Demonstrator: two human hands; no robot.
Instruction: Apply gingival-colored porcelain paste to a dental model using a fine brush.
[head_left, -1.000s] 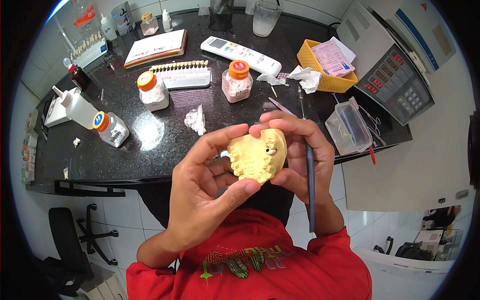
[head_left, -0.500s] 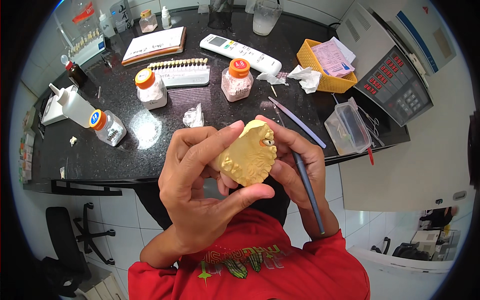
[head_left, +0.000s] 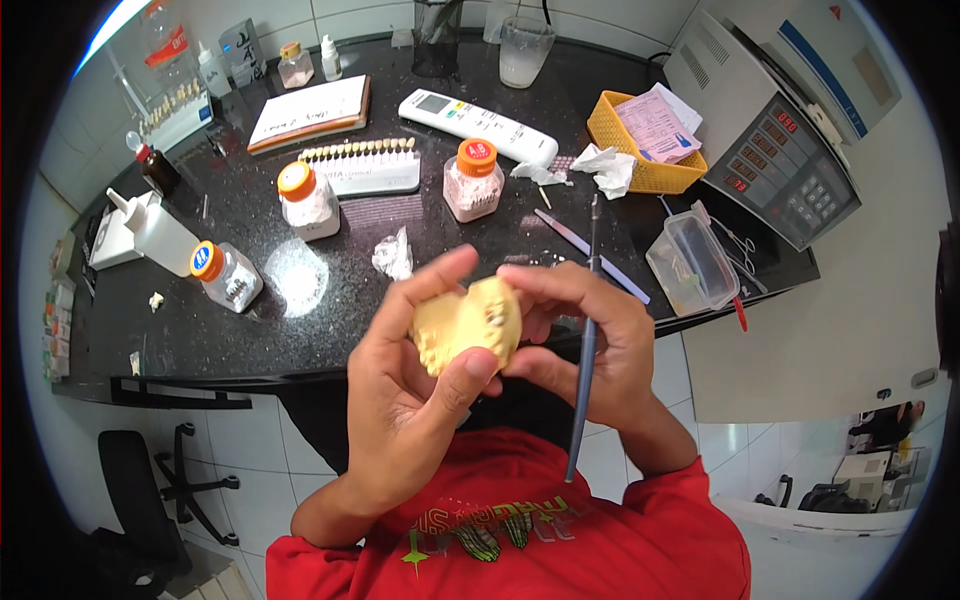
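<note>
A yellow plaster dental cast (head_left: 440, 322) is held above the front edge of the counter. My left hand (head_left: 405, 410) wraps round its left side, the thumb pressed on the near tooth row. One tooth on the right side of the cast looks whitish, but blur hides its detail. My right hand (head_left: 615, 335) pinches the cast's right edge with thumb and forefinger. That hand also carries a slim dark blue-grey instrument (head_left: 582, 395) with a narrow metal tip, lying upright across the fingers.
Beyond my hands stand orange-capped powder jars (head_left: 473, 182), a tooth shade guide (head_left: 370, 172) and a white remote control (head_left: 478, 127). A purple file-like strip (head_left: 625, 285) lies near the clear plastic box (head_left: 690, 262). A yellow basket (head_left: 680, 178) adjoins a machine with red digits (head_left: 780, 165).
The cast has turned and tilted, moving slightly left, its tooth rows now facing differently. My left thumb has shifted onto the teeth. The instrument has swung more upright, its metal tip now showing.
</note>
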